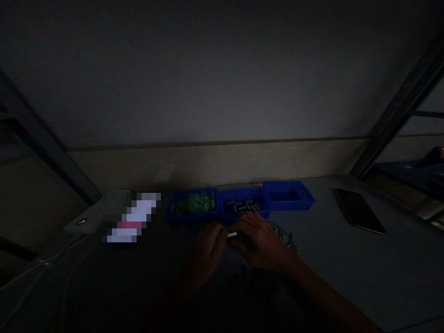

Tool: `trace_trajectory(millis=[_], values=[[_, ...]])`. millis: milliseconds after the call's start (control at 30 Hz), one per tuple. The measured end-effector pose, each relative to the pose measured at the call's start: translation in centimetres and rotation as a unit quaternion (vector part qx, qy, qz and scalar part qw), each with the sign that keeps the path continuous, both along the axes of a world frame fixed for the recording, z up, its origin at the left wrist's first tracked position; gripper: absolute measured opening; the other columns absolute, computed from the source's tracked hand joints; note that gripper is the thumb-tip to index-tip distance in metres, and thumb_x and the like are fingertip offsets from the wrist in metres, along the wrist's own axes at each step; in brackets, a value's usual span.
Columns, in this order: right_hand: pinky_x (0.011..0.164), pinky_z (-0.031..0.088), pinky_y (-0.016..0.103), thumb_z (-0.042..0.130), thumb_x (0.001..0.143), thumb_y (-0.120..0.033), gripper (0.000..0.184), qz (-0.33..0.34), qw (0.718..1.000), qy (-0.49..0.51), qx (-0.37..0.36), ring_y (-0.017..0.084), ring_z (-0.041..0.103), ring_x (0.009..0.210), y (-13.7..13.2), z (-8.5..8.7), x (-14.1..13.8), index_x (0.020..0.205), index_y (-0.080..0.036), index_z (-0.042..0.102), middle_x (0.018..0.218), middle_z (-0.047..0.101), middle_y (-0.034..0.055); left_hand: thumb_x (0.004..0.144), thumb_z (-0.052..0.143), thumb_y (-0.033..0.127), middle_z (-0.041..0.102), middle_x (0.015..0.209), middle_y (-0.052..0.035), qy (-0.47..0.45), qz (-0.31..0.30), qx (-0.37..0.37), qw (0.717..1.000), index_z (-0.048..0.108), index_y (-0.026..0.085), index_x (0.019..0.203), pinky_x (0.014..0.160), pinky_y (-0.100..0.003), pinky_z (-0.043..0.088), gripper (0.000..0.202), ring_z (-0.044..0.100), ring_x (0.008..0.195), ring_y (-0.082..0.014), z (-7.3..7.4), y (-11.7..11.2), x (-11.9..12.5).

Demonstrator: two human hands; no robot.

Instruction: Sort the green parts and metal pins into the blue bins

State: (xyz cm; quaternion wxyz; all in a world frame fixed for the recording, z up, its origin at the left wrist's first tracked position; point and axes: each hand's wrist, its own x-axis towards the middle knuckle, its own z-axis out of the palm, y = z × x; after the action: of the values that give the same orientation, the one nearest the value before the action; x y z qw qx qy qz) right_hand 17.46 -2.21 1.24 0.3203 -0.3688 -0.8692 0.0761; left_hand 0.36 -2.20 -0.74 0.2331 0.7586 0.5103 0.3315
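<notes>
The scene is very dark. My left hand (208, 252) and my right hand (262, 245) meet just in front of the blue bins, fingers curled. Between their fingertips is a small light-coloured cylindrical piece (231, 235); both hands pinch around it. Directly behind them stands a blue bin (244, 206) with several small grey cylindrical pieces. To its left a blue bin (193, 205) holds green pieces. To its right a third blue bin (289, 195) looks empty. A shiny crumpled thing (284, 236) lies beside my right wrist.
A dark phone (359, 211) lies flat on the grey table at the right. A blurred-out box (130, 217) and a pale device (83, 222) with cables sit at the left. A wall rises behind the bins; metal frame posts slant at both sides.
</notes>
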Motion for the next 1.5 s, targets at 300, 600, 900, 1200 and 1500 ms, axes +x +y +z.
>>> trace_trajectory(millis=[300, 600, 900, 1200, 1500], values=[[0.075, 0.040, 0.030, 0.047, 0.087, -0.026, 0.016, -0.024, 1.000, 0.007, -0.012, 0.017, 0.052, 0.084, 0.6, -0.2, 0.3, 0.091, -0.017, 0.059, 0.086, 0.059, 0.0061, 0.086, 0.038, 0.038, 0.062, 0.075, -0.0018, -0.096, 0.032, -0.022, 0.995, 0.056, 0.019, 0.092, 0.063, -0.025, 0.043, 0.028, 0.057, 0.069, -0.0147, 0.1, -0.3, 0.6], [0.074, 0.043, 0.029, 0.043, 0.089, -0.028, 0.017, -0.024, 0.997, 0.057, -0.045, 0.015, 0.053, 0.080, 0.1, 0.0, 0.0, 0.088, -0.017, 0.056, 0.082, 0.059, 0.0048, 0.084, 0.041, 0.036, 0.062, 0.075, -0.0016, -0.053, 0.033, 0.016, 0.998, 0.057, 0.019, 0.088, 0.062, -0.023, 0.043, 0.023, 0.056, 0.068, -0.0129, 0.7, -0.5, 0.5], [0.075, 0.039, 0.031, 0.040, 0.091, -0.027, 0.022, -0.064, 0.998, 0.004, 0.011, 0.017, 0.051, 0.081, 1.1, 0.0, 0.7, 0.082, -0.017, 0.058, 0.081, 0.059, 0.0057, 0.084, 0.041, 0.038, 0.061, 0.065, -0.0004, -0.023, 0.012, -0.017, 1.000, 0.061, 0.017, 0.078, 0.058, -0.022, 0.041, 0.030, 0.055, 0.062, -0.0122, 0.3, -0.5, 1.0], [0.074, 0.033, 0.037, 0.038, 0.091, -0.033, 0.029, -0.277, 0.959, -0.037, 0.048, 0.023, 0.045, 0.092, 3.0, -1.0, 2.5, 0.080, -0.019, 0.062, 0.088, 0.061, 0.0079, 0.074, 0.058, 0.026, 0.063, 0.095, -0.0033, 0.087, -0.095, -0.028, 0.991, 0.066, 0.023, 0.089, 0.079, -0.029, 0.044, 0.018, 0.057, 0.090, -0.0186, 0.0, -0.7, 3.2], [0.080, 0.031, 0.043, 0.036, 0.092, -0.035, 0.030, -0.290, 0.956, -0.047, -0.010, 0.025, 0.046, 0.098, 2.9, -1.5, 1.8, 0.094, -0.021, 0.063, 0.095, 0.063, 0.0082, 0.080, 0.045, 0.022, 0.062, 0.086, -0.0053, 0.096, -0.051, 0.005, 0.994, 0.061, 0.018, 0.081, 0.075, -0.030, 0.043, 0.016, 0.057, 0.083, -0.0177, -0.5, -0.9, 3.3]])
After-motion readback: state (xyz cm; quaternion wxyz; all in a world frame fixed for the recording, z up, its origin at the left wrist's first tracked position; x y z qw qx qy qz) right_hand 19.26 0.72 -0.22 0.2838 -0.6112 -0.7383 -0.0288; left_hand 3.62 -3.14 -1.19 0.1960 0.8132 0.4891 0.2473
